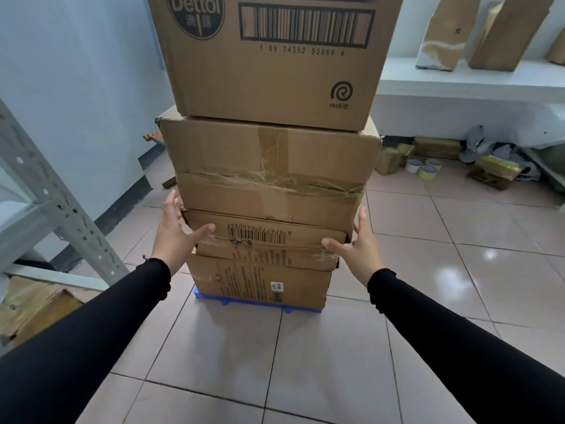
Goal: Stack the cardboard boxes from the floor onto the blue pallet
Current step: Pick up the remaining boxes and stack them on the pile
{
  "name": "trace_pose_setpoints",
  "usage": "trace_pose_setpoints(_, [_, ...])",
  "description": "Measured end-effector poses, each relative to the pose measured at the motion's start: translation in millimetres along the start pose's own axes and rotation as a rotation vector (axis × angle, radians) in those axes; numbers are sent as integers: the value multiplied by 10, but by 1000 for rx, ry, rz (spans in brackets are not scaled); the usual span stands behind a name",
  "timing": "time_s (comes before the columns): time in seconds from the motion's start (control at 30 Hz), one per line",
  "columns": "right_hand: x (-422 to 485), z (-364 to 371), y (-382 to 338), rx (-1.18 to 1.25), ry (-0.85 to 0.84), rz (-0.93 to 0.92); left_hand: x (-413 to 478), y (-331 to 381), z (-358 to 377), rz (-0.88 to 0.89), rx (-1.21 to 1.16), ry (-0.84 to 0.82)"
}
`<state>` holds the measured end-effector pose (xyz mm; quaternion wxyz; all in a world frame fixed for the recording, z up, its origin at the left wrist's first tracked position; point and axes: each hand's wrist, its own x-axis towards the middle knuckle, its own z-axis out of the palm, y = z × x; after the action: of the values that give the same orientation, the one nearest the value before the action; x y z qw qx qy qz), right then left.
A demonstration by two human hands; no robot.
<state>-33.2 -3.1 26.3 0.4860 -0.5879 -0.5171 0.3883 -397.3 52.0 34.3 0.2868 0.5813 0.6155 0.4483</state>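
Note:
A tall stack of cardboard boxes stands on the blue pallet (244,302), of which only the front edge shows. From the bottom: a printed box (260,283), a thin barcode box (269,243), a large taped box (269,169) and a Dettol box (275,62) on top. My left hand (177,231) is at the thin box's left front corner, fingers spread, thumb on its front face. My right hand (354,244) mirrors it at the right corner. Neither hand is closed around anything.
A grey metal shelf frame (61,206) stands at the left with flattened cardboard (33,307) under it. A white ledge (470,84) at the right back carries upright cartons. Tape rolls (423,169) and small packages (495,172) lie on the tiled floor below it.

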Motion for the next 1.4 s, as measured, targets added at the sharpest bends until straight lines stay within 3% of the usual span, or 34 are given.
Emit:
trace_pose_setpoints(0.17, [-29,98,473,-137,-102,253,-140,-299,139,-180,148,-109])
trace_pose_setpoints(0.5, [85,324,734,-133,-72,204,-39,-449,280,-266,331,-181])
trace_pose_setpoints(0.77, [67,380,808,-119,-19,189,-46,-442,343,-193,555,-88])
trace_pose_setpoints(1.23, [75,296,714,-172,-79,239,-166,-422,409,-262,448,-153])
trace_pose_setpoints(1.4, [98,111,589,-352,-148,241,-265,-329,360,-274,518,-230])
